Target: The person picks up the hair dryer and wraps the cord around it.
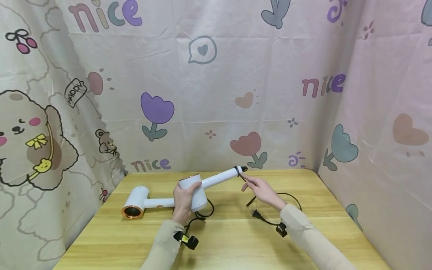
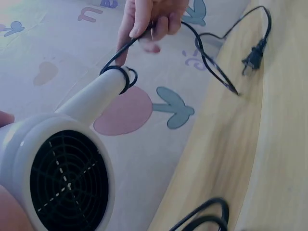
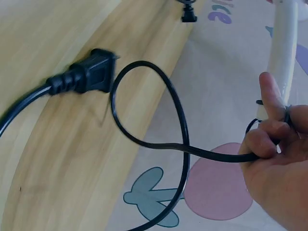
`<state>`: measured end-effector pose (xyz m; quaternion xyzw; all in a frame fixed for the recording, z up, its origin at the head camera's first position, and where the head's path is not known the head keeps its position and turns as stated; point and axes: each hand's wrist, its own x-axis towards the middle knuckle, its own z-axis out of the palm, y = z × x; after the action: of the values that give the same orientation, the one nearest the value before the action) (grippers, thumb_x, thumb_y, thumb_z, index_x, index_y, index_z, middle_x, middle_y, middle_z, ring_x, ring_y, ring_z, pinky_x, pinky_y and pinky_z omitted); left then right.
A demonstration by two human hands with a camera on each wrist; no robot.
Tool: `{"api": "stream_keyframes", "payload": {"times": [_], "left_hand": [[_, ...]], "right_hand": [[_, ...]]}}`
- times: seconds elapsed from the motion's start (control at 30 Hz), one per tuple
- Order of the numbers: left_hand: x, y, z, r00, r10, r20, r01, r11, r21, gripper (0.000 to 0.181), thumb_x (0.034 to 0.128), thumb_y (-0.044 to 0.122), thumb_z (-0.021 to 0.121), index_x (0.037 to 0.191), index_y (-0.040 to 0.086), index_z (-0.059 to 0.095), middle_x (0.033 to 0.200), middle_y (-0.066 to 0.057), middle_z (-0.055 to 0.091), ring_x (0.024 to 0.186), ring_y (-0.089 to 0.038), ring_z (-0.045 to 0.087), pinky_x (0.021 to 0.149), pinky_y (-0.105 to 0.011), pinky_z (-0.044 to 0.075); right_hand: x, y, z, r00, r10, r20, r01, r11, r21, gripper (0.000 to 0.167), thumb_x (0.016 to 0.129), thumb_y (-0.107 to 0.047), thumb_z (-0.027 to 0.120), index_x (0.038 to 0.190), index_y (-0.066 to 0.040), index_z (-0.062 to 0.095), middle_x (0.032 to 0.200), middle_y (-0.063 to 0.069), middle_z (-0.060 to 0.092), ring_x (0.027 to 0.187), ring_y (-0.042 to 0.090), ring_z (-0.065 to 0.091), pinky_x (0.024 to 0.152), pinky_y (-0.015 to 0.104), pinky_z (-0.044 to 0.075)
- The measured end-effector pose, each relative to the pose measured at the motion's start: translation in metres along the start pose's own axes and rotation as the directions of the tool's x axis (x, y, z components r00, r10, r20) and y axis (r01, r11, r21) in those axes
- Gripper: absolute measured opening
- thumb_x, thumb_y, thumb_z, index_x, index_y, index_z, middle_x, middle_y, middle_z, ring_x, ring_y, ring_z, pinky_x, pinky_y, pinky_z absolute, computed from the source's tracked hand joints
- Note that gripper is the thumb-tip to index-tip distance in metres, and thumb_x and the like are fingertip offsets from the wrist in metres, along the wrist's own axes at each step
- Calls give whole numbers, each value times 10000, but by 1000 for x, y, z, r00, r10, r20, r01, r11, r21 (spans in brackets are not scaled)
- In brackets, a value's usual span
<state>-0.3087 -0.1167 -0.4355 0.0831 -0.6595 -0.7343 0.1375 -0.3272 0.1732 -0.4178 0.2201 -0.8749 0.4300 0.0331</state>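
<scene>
Soft, even light brightens the head view, leaving faint shadows on the table (image 1: 233, 240) below the left hand (image 1: 183, 200) and right hand (image 1: 264, 192). The left wrist view is cooler and hazier, with pale glare on the dryer (image 2: 67, 163) beside the left hand; one right fingertip (image 2: 152, 47) smears. In the right wrist view, the table's seams bow; the streak under the plug (image 3: 96, 72), near the right hand, may be shadow or blur.

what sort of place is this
Perhaps a makeshift filming booth indoors: printed cloth hangs behind and on both sides of a wooden table, where one white hair dryer lies and a second hair dryer is held above.
</scene>
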Motion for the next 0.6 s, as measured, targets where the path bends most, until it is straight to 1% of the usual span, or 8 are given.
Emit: {"api": "stream_keyframes", "payload": {"times": [0.03,0.1,0.17,0.27,0.33,0.4,0.47,0.6], "left_hand": [[-1,0,1,1000,-9,-3,9,1000,-15,628,778,270,813,1267,62,479,1173,-151,548,907,-232,616,735,-368,589],[-1,1,2,1000,-27,-7,27,999,-45,614,789,267,802,1272,66,481,1172,-147,546,908,-229,614,734,-368,587],[-1,1,2,999,-53,-10,52,995,-85,607,796,273,793,1279,82,478,1163,-134,543,904,-223,612,732,-368,584],[-1,2,2,996,-93,3,93,986,-140,607,811,286,780,1290,88,466,1137,-118,549,886,-209,614,731,-365,580],[-1,2,2,993,-118,19,120,978,-171,603,815,289,774,1294,101,458,1113,-99,560,873,-199,621,731,-366,581],[-1,3,1,991,-132,36,137,973,-188,607,825,293,764,1308,106,448,1096,-86,573,868,-191,627,737,-367,583],[-1,3,1,988,-148,52,155,966,-205,615,835,299,753,1323,108,432,1077,-66,587,865,-182,634,742,-369,586],[-1,5,0,982,-177,71,189,950,-248,613,846,311,734,1316,89,409,1020,-41,617,837,-170,654,736,-378,598]], "right_hand": [[0,1,0,1000,11,7,-11,999,37,410,1049,-153,425,1455,-120,470,946,8,730,640,54,409,667,243,410],[2,2,-1,999,39,10,-40,993,111,408,1052,-174,424,1449,-96,474,967,43,726,682,57,422,724,271,409],[4,4,-3,998,59,17,-62,982,181,405,1051,-175,423,1434,-58,485,960,86,714,670,54,428,701,252,416],[7,8,-7,994,99,46,-108,960,260,386,1046,-164,434,1400,-38,523,908,88,695,582,83,357,548,224,353],[8,12,-11,989,130,75,-147,944,294,371,1037,-183,461,1356,-21,563,871,43,682,614,79,394,538,197,354],[9,14,-16,982,160,100,-184,928,323,362,1026,-218,496,1299,-7,606,833,1,657,662,84,419,582,211,368],[12,17,-21,977,161,140,-201,911,360,380,1024,-244,502,1272,23,612,784,-32,590,694,106,399,619,230,351],[13,24,-29,965,101,241,-202,874,443,439,1041,-255,460,1304,84,553,701,-48,389,694,156,304,705,281,298]]}}
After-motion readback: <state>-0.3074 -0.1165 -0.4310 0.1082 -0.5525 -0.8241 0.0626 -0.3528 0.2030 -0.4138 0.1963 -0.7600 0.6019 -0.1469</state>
